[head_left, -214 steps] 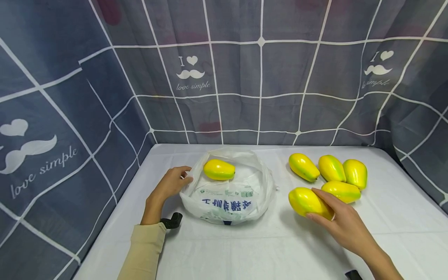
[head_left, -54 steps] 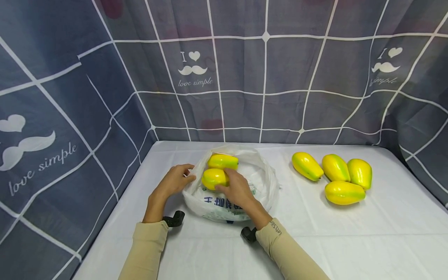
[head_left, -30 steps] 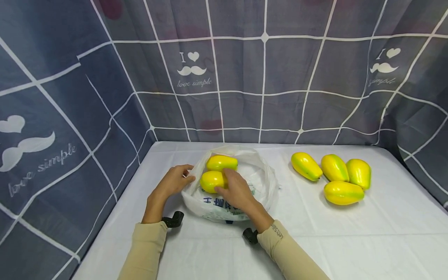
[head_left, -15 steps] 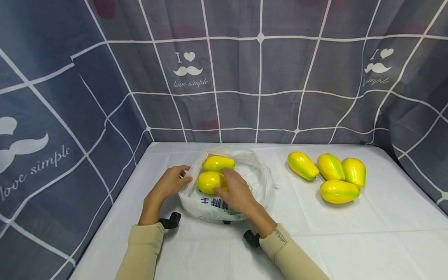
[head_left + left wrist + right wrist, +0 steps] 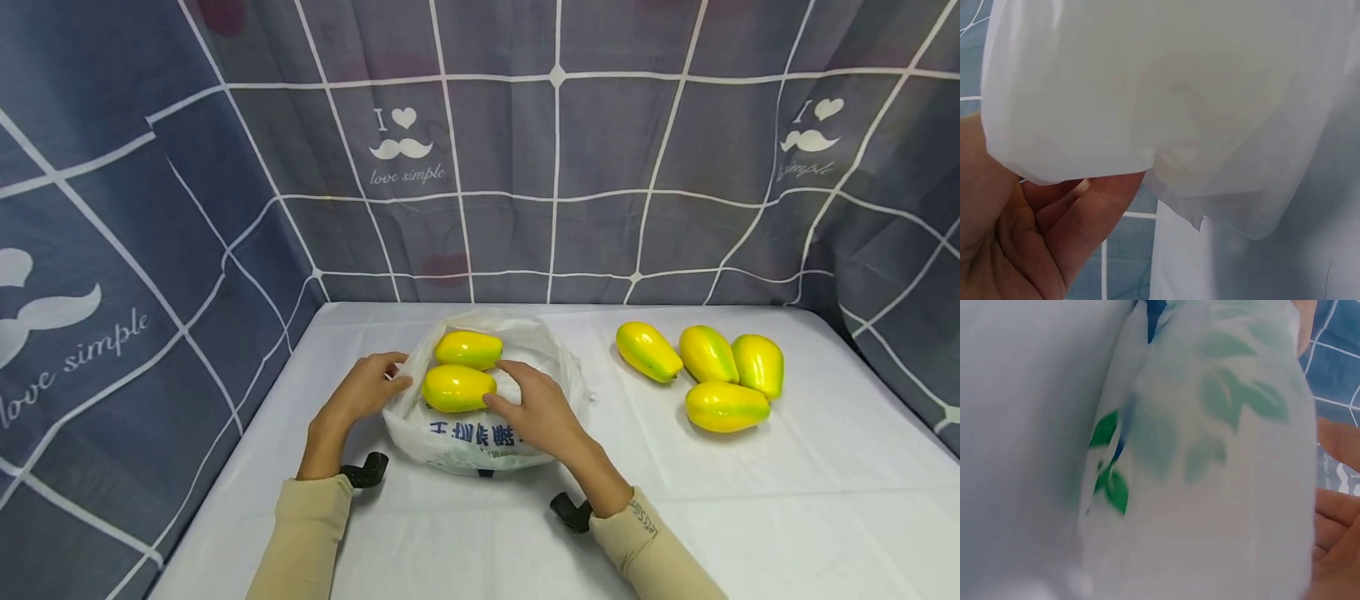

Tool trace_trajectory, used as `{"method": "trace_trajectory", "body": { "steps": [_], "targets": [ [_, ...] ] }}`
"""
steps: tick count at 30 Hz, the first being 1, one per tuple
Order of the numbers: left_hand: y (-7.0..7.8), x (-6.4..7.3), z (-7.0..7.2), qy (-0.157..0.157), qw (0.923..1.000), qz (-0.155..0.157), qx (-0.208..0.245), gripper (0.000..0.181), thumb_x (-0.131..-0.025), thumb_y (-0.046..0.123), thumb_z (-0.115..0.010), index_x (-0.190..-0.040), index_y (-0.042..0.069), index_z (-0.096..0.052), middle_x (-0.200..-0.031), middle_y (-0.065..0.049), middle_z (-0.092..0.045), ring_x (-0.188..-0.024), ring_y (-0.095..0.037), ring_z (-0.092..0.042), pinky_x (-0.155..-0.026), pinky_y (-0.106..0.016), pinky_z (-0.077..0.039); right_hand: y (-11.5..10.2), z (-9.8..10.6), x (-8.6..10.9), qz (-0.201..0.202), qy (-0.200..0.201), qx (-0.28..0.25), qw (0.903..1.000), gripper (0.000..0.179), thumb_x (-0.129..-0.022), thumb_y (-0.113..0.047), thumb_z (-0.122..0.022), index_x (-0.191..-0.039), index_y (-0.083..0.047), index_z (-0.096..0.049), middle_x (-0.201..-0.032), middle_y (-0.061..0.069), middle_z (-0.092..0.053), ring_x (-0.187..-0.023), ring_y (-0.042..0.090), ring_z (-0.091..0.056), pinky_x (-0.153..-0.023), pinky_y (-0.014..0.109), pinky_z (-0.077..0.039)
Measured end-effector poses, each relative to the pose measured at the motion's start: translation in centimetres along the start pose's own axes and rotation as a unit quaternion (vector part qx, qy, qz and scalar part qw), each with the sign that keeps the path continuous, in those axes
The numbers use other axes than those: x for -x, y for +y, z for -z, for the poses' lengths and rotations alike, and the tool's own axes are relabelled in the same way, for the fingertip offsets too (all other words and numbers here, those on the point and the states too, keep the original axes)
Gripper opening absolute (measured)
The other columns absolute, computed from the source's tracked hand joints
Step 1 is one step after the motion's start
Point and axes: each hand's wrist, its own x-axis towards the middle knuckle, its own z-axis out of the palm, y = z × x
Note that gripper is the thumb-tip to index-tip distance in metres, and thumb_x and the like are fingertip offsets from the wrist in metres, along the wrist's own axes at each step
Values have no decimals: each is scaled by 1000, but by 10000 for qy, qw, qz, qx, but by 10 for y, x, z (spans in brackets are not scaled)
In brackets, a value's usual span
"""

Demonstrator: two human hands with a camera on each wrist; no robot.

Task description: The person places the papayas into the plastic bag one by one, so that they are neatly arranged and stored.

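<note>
Two yellow-green papayas lie side by side in the white plastic bag (image 5: 572, 392), whose mouth is spread wide: a back papaya (image 5: 467, 348) and a front papaya (image 5: 458, 389). My left hand (image 5: 365, 387) pinches the bag's left rim; in the left wrist view the bag's film (image 5: 1079, 94) passes between thumb and fingers (image 5: 1100, 219). Just right of the front papaya, my right hand (image 5: 543, 410) is over the bag with thumb and fingers spread, holding nothing. In the right wrist view, green leaf prints show on the bag's side (image 5: 1210, 512), which partly hides that hand (image 5: 1338, 531).
Several more papayas are grouped on the right of the white-covered table (image 5: 480, 550), one a front papaya (image 5: 727, 407) and one a left papaya (image 5: 648, 352). A grey checked curtain (image 5: 510, 167) rises behind the table and along its left side.
My right hand brought a papaya from the right group into the bag, set it before the first one, then let go and drew back to the right. The left hand stays at the rim.
</note>
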Motion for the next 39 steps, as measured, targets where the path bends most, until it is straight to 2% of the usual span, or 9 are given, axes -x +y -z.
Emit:
{"method": "trace_trajectory", "body": {
  "steps": [9,17,39],
  "targets": [
    [2,0,0,-7,10000,3,37,40,-97,16,-62,-133,-1,-58,-109,-19,-64,-94,-30,-60,-80,-44,-51,11,22,17,-4,150,178,9997,54,-93,-34,-69,-135,-1,-57,-135,13,-58,-127,32,-52,-104,51,-38],
    [0,0,-2,-2,10000,13,29,39,-97,16,-62,-132,0,-59,-109,-19,-64,-94,-30,-61,-80,-44,-51,30,42,30,-86,474,218,9986,53,-92,-32,-70,-133,-1,-58,-133,14,-60,-125,34,-53,-102,52,-40],
    [1,-1,-1,-62,9999,90,54,39,-97,16,-62,-133,1,-59,-110,-19,-63,-94,-29,-60,-78,-42,-51,73,87,63,-197,810,847,9929,48,-96,-25,-66,-133,3,-56,-131,21,-59,-123,40,-52,-100,56,-39]
  ]
}}
